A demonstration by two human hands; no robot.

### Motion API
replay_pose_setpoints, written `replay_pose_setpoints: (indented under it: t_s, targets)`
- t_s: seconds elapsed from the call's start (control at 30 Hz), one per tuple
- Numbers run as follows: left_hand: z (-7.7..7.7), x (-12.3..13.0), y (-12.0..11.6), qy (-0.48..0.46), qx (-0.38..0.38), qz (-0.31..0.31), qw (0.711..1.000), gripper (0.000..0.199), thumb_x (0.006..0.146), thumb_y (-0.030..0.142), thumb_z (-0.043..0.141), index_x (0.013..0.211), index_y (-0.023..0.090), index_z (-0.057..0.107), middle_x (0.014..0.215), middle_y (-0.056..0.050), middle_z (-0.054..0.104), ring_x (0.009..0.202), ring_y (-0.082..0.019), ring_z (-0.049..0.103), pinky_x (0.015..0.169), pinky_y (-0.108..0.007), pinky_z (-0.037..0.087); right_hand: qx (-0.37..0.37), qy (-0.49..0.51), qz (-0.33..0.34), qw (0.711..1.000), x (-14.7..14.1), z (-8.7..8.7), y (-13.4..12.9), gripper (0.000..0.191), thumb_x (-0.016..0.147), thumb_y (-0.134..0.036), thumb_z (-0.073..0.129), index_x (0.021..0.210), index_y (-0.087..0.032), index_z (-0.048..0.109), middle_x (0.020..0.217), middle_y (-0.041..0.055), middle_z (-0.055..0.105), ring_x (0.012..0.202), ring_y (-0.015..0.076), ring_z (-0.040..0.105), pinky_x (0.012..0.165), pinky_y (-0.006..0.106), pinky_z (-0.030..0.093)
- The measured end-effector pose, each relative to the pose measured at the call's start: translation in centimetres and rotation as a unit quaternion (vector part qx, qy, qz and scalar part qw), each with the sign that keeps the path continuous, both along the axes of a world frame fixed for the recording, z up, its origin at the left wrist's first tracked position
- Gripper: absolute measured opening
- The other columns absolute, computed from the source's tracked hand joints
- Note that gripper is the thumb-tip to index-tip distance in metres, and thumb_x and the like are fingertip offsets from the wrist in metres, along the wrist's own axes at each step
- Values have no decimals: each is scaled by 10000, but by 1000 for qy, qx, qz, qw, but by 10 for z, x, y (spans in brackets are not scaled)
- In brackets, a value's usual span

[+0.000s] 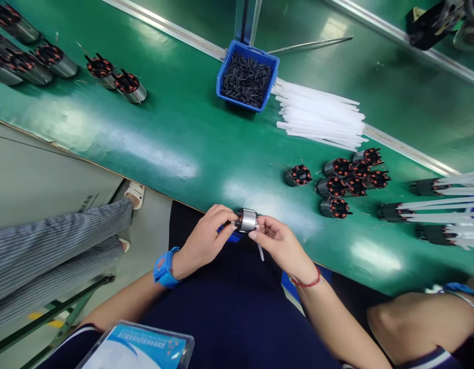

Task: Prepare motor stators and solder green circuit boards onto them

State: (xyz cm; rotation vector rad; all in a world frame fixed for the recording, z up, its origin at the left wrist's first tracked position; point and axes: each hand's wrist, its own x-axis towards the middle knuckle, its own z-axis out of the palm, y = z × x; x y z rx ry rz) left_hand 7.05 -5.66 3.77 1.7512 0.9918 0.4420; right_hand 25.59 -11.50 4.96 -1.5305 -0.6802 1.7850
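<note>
Between my two hands, at the table's near edge, is a motor stator [248,220], a silver metal ring lying on its side. My left hand [210,230] pinches its left end, where dark parts and copper windings show. The thumb and fingers of my right hand [277,238] close on its right end. A short white tube [260,252] hangs down below the right fingers; whether it is fixed to the stator I cannot tell. Just ahead and to the right, a single stator [298,175] with copper coils stands apart on the green table [206,148].
A blue bin [248,77] of small black tubes stands at the back, beside a pile of white tubes [321,113]. Several stators [339,179] cluster at right; others [56,59] stand at far left. White-tubed stators [393,211] lie far right. A co-worker's arm [421,318] shows lower right.
</note>
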Motion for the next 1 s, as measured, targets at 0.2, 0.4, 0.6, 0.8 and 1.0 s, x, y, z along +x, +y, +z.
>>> replay_pose_setpoints:
  t_s: [0.2, 0.4, 0.6, 0.8, 1.0]
  targets:
    - [-3, -1, -6, -57, -29, 31, 997, 141, 913, 130, 493, 881, 176, 622, 887, -9, 560, 821, -106, 544, 758, -226, 426, -2, -35, -42, 999, -8, -3, -2, 224, 749, -372, 685, 787, -179, 576, 652, -45, 440, 594, 90, 353, 552, 224, 304]
    - [-6, -4, -14, -100, -18, 80, 992, 140, 916, 133, 487, 896, 187, 615, 892, -8, 559, 818, -108, 541, 748, -234, 427, 0, -37, -23, 999, -7, -5, -6, 237, 745, -381, 695, 752, -183, 564, 627, -51, 450, 573, 88, 378, 538, 225, 320]
    - [4, 2, -8, -12, -54, 49, 997, 118, 849, 195, 600, 936, 172, 524, 952, -28, 524, 887, -150, 517, 797, -284, 423, 6, -61, -4, 998, -9, -5, -9, 239, 776, -399, 677, 797, -168, 620, 656, -24, 557, 598, 104, 491, 578, 242, 401]
    - [4, 12, -8, 28, -55, 56, 997, 123, 821, 189, 622, 895, 173, 525, 932, -27, 530, 900, -170, 509, 800, -308, 420, 3, -60, 4, 998, -7, 1, -13, 265, 857, -415, 583, 880, -158, 643, 768, 38, 678, 701, 141, 618, 698, 297, 508]
    - [7, 13, -10, 29, -50, 47, 997, 128, 809, 192, 634, 880, 176, 529, 920, -30, 538, 885, -179, 505, 786, -316, 422, 20, -92, -1, 996, -10, -1, -19, 199, 903, -362, 504, 836, -182, 556, 770, 41, 686, 713, 158, 652, 732, 346, 539]
